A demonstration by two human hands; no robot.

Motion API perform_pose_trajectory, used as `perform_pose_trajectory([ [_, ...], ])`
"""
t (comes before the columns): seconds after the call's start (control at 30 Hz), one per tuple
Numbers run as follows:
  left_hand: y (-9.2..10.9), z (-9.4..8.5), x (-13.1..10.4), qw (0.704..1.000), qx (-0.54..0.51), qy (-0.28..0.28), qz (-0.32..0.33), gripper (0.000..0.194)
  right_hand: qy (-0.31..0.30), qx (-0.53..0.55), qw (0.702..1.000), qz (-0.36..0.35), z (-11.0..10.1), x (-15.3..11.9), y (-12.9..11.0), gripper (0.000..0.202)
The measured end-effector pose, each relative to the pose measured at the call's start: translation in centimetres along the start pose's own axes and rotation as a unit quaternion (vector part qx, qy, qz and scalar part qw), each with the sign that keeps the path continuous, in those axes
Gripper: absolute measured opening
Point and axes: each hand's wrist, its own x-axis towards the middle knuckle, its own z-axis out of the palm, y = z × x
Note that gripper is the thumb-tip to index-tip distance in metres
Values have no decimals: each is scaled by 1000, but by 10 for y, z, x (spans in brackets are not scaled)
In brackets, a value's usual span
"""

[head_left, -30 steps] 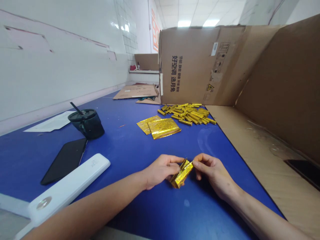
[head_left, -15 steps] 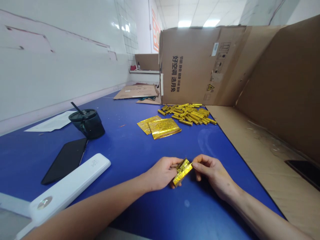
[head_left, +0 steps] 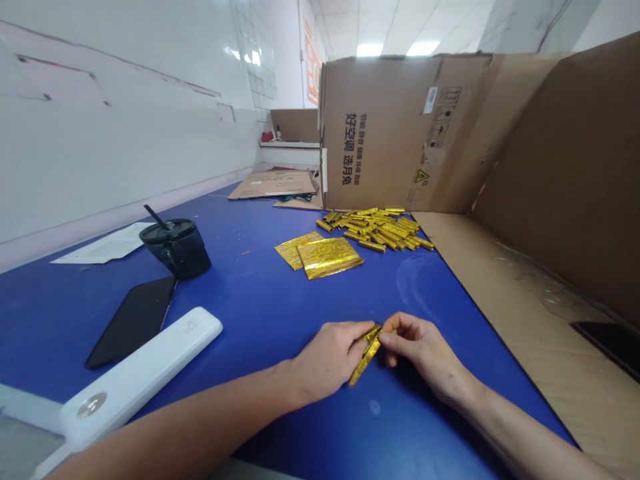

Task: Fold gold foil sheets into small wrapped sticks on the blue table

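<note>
Between both hands is a partly folded piece of gold foil paper (head_left: 366, 360), now a narrow slanting strip just above the blue table. My left hand (head_left: 330, 360) is closed on its left side, with the fingers hiding part of it. At its upper right end, my right hand (head_left: 417, 343) pinches the foil between thumb and fingertips. Beyond the hands lie flat gold foil sheets (head_left: 330, 259), overlapping each other. Farther back is a heap of small rolled gold foil pieces (head_left: 385, 230).
On the left are a white long-bodied device (head_left: 140, 380), a black phone (head_left: 133, 323), a dark lidded cup (head_left: 183, 250) with a straw and a white paper (head_left: 107, 245). Large cardboard panels (head_left: 390, 133) wall off the back and right. Flat cardboard (head_left: 273, 183) lies at the far end.
The foil has turned and narrowed in my hands, its broad face now folded down. My left hand has come over it and slightly lower; my right hand keeps its pinch.
</note>
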Motion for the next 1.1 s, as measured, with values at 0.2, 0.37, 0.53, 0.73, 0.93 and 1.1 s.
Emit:
perform_pose_trajectory([
  [0.2,-1,3,-1,999,31,3,16,27,3,25,1000,2,1,2,3,24],
  [0.37,-3,6,-3,997,62,12,33,32,14,49,999,7,1,2,4,26],
  [0.53,2,1,-6,997,54,-23,46,35,12,100,994,39,-1,3,6,21],
  [0.73,12,-5,-6,995,-28,-54,83,43,44,160,984,59,-3,4,5,17],
  [0.93,14,-4,-6,994,-45,-56,76,49,54,186,978,73,-2,4,4,17],
  [1.1,10,-1,-8,995,-28,-60,79,59,61,195,977,64,-2,3,2,18],
])
